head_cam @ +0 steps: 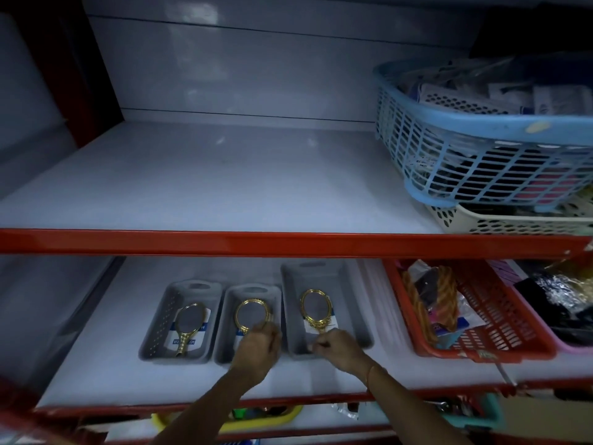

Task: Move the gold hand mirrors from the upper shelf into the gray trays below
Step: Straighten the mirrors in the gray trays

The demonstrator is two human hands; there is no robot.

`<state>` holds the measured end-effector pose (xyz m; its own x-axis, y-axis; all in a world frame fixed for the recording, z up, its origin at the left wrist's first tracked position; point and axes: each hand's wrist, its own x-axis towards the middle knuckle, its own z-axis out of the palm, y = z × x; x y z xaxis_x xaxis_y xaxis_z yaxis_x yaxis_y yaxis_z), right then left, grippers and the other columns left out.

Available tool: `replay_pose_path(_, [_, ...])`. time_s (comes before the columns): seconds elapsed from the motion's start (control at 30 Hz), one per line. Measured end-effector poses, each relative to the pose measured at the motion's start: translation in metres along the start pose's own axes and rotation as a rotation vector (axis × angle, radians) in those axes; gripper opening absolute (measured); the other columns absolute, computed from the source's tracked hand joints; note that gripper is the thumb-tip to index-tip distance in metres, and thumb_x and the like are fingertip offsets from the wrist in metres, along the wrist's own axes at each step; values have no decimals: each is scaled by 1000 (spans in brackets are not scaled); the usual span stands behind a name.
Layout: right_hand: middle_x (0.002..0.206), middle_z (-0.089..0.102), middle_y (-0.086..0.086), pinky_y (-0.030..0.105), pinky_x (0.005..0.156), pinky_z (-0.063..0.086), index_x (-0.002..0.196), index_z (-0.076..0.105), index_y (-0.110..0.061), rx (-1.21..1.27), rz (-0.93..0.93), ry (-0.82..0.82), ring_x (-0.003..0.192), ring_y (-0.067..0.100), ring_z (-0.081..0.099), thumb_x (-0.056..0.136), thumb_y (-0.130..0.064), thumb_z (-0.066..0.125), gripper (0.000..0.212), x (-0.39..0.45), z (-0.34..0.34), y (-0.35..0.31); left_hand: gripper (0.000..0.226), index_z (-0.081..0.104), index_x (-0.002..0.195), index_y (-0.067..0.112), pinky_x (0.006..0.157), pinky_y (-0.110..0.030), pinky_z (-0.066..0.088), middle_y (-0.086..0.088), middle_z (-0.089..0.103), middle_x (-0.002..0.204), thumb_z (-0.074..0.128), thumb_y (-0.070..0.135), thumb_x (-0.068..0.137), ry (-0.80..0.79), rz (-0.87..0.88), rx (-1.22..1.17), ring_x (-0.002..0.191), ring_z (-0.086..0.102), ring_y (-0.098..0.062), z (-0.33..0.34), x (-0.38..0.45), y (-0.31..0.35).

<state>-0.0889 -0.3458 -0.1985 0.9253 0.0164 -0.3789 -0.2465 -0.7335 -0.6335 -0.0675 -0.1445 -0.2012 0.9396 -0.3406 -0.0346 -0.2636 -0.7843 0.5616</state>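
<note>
On the lower shelf (128, 377) sit 3 gray trays. The left tray (154, 335) holds 1 gold mirror (187, 326). The left hand (256, 346) pinches the middle mirror (252, 314) at 6 o'clock. The right hand (337, 345) grips the right mirror (313, 308) by its handle.

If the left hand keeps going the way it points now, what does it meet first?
The left hand points into the middle gray tray; it would first meet the gold mirror it already holds, then probably the tray's far wall.

Dim, bluish cast; soft glare on back wall (192, 17); hands motion-blurred; wide-angle bending toward edges; corners dark.
</note>
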Motion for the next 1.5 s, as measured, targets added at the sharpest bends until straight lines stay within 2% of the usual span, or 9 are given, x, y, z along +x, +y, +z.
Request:
replay_pose_path(0.13, [107, 73, 0, 0, 67, 34, 109, 73, -14, -53, -60, 28, 101, 9, 65, 89, -33, 60, 31, -15, 11, -6, 49, 53, 120, 14, 93, -32, 42, -6, 58, 121, 22, 44, 98, -159, 9, 240, 113, 53, -22, -6, -32, -26])
replay_pose_path(0.3, [116, 71, -6, -9, 65, 29, 112, 72, -21, -80, -49, 96, 108, 6, 62, 87, -34, 62, 30, -32, 23, -8, 45, 43, 138, 20, 96, -34, 46, -7, 59, 130, 36, 4, 96, -224, 29, 426, 118, 56, -25, -8, -47, -24])
replay_pose_path(0.47, [110, 73, -9, -2, 71, 38, 107, 74, -27, -103, -35, 125, 103, 3, 65, 84, -38, 64, 27, -46, 37, -2, 69, 37, 143, 25, 99, -34, 46, -8, 56, 134, 47, -11, 85, -245, 42, 421, 121, 55, -25, -7, -63, -22])
replay_pose_path(0.6, [108, 74, -6, 13, 86, 48, 107, 74, -24, -95, -36, 115, 99, 5, 67, 84, -35, 66, 27, -57, 47, 0, 64, 37, 143, 25, 102, -32, 47, -8, 56, 136, 45, -8, 88, -239, 64, 377, 122, 55, -24, -6, -79, -24])
replay_pose_path(0.73, [101, 76, -4, 15, 83, 53, 104, 75, -26, -48, -17, 117, 86, 10, 72, 82, -35, 68, 25, -65, 54, 5, 64, 36, 144, 24, 102, -32, 47, -9, 56, 136, 46, -7, 88, -249, 89, 374, 122, 55, -24, -8, -87, -24])
replay_pose_path(1.03, [108, 74, -3, 15, 92, 50, 108, 74, -21, -72, -36, 79, 95, 2, 67, 81, -35, 69, 30, -69, 50, 0, 44, 45, 137, 20, 99, -32, 46, -6, 59, 129, 43, 8, 96, -276, 186, 357, 117, 56, -21, -9, -91, -29])
replay_pose_path(1.17, [108, 72, -7, 2, 75, 41, 111, 71, -20, -95, -77, 201, 91, 0, 62, 85, -39, 63, 33, -66, 54, -19, 41, 47, 135, 22, 111, -28, 32, 4, 49, 140, 32, 35, 100, -106, 200, 191, 130, 41, -11, -26, -82, -47])
replay_pose_path(1.3, [116, 66, -6, 21, 97, 44, 114, 68, -21, -198, -242, 249, 108, 8, 55, 89, -37, 57, 32, -60, 73, -44, 50, 28, 148, 14, 120, -35, 24, -4, 36, 151, 32, 17, 98, 81, 6, 332, 140, 31, -18, -47, -63, -78])
replay_pose_path(1.5, [118, 65, -7, 24, 97, 38, 118, 67, -25, -325, -332, 104, 113, 10, 47, 87, -44, 56, 38, -56, 106, -57, 55, 25, 149, 21, 118, -41, 28, -7, 41, 148, 35, 5, 97, -194, -115, 570, 138, 36, -23, -64, -59, -112])
